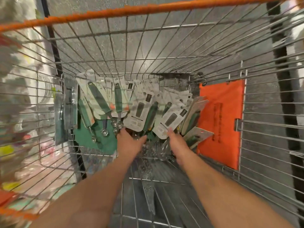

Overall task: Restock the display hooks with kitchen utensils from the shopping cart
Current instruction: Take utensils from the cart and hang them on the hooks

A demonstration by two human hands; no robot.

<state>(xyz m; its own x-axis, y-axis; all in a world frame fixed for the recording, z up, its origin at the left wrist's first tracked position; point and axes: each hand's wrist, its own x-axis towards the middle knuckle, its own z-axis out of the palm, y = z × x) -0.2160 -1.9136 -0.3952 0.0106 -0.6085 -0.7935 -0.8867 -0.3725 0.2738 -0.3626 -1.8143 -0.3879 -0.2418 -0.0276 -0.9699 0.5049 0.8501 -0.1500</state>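
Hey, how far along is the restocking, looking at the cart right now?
No hooks are in view, so nothing shows as hung. Both the left hand and right hand reach into the shopping cart among the carded utensils; whether either grips one is unclear. A large pile remains to hang.

Shiny metal wire shopping cart point(164, 58)

Your way in is from above — the shopping cart point(148, 63) is open at the top, with wire walls hemming you on every side. The near stretch of the cart floor point(156, 195) lies bare between your forearms. Ahead, carded utensils point(139, 109) are heaped against the far wall, overlapping each other — no gap shows between them. An orange flap point(220, 122) covers part of the right wall.
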